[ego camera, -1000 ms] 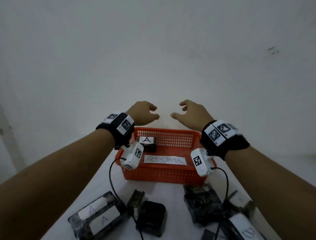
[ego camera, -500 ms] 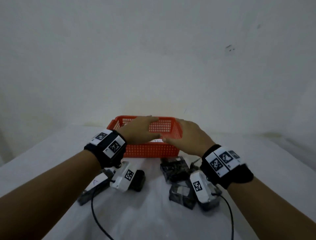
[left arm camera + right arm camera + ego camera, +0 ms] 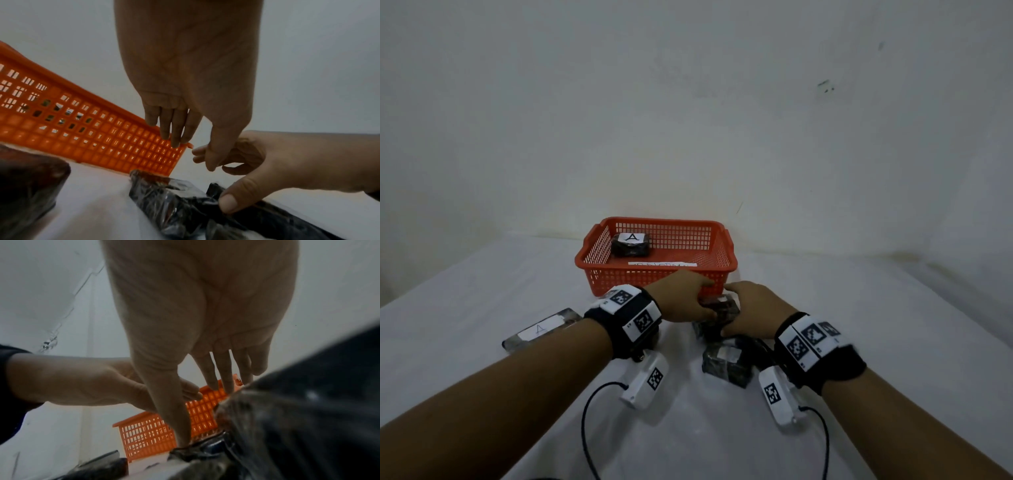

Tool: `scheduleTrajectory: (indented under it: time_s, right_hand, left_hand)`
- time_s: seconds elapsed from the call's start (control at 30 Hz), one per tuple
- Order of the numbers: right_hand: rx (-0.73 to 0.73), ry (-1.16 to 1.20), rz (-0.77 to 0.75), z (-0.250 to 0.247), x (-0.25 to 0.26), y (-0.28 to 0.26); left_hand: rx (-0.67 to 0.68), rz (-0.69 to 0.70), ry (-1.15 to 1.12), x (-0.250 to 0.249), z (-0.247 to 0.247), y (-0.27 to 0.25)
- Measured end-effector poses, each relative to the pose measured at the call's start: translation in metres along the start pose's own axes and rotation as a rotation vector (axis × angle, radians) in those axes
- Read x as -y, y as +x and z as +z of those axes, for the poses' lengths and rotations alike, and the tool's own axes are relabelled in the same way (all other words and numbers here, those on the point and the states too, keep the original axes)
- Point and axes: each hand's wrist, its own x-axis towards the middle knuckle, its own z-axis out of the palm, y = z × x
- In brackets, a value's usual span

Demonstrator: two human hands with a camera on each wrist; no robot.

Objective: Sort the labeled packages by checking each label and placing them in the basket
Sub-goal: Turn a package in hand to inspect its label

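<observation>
White surface (image 3: 482, 274) carries the basket (image 3: 599, 250) at 12 o'clock with one package (image 3: 630, 246) inside, several remain, and both hands' grips, left hand (image 3: 681, 298) and right hand (image 3: 753, 311), touch a wrapped package (image 3: 724, 308), closure unclear.

White cloth-covered table (image 3: 482, 281); pale wall (image 3: 688, 102) behind; dark mark (image 3: 824, 83) on wall

One head view from above and behind, two wrist views low at the table.

The head camera looks forward and down from 6 o'clock toward the basket (image 3: 656, 274) at 12, both hands mid-frame. Each wrist camera sits close under its palm, just above the table (image 3: 98, 203), looking along the fingers at the left hand (image 3: 191, 78) or right hand (image 3: 197, 308); all three share the basket's near wall.
</observation>
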Motion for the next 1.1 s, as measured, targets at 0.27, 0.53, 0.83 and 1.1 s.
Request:
scheduleTrajectory:
  time_s: [0.27, 0.53, 0.83, 1.1]
  right_hand:
    - [0.057, -0.140, 0.090, 0.015, -0.006, 0.018]
    - [0.050, -0.282, 0.053, 0.012, -0.007, 0.021]
    - [-0.056, 0.370, -0.017, -0.025, -0.024, 0.017]
    - [-0.207, 0.806, -0.102, -0.035, -0.019, 0.018]
  left_hand:
    - [0.081, -0.109, 0.016, 0.002, 0.031, 0.018]
    - [0.054, -0.140, -0.086, 0.011, 0.029, 0.024]
    - [-0.139, -0.086, -0.533, 0.022, -0.004, 0.008]
    - [-0.200, -0.056, -0.874, 0.016, -0.022, -0.014]
